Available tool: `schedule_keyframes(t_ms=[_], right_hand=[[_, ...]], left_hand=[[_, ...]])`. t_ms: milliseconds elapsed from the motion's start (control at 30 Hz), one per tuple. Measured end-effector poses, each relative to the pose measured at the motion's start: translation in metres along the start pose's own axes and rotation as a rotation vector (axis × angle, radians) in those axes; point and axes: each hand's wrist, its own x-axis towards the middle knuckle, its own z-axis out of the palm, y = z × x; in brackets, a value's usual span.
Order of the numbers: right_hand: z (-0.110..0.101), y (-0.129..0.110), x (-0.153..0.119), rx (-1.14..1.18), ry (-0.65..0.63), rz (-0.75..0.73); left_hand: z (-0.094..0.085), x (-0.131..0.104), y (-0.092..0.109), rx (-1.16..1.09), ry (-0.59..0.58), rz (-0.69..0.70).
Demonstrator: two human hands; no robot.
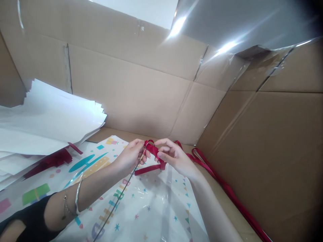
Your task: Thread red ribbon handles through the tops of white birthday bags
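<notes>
Two hands, near each other, one red ribbon [152, 149] between them, above the printed sheet [148, 218]. Left hand [135, 153] pinched on the ribbon; right hand [173, 154] at its other side, fingers half curled, can't tell if gripping. One ribbon tail hangs below. One thin dark strand [118, 199] runs from left fingers to bottom edge. One bangle [77, 198] on left arm. One stack of white paper [60, 117] at left, partly covering dark red strips [54, 161], count unclear. Long red ribbons [227, 189] along right cardboard wall [272, 151], overlapping, uncountable.
</notes>
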Motion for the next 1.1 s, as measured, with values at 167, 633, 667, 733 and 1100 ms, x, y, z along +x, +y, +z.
schedule_keyframes(t_ms=[167, 633, 667, 733, 1100], right_hand=[[0.002, 0.005, 0.002, -0.151, 0.008, -0.011], [0.006, -0.002, 0.001, -0.120, -0.011, 0.023], [0.007, -0.002, 0.001, -0.130, -0.009, 0.021], [0.009, -0.001, 0.002, -0.144, -0.029, 0.014], [0.009, -0.001, 0.000, -0.147, -0.035, 0.056]], left_hand=[[0.008, -0.008, -0.001, -0.065, -0.023, -0.118], [0.001, -0.001, -0.025, 0.007, -0.027, -0.209], [0.001, -0.001, -0.026, 0.014, -0.030, -0.207], [0.000, -0.001, -0.027, 0.029, -0.043, -0.197], [-0.003, 0.004, -0.031, 0.190, -0.028, -0.096]])
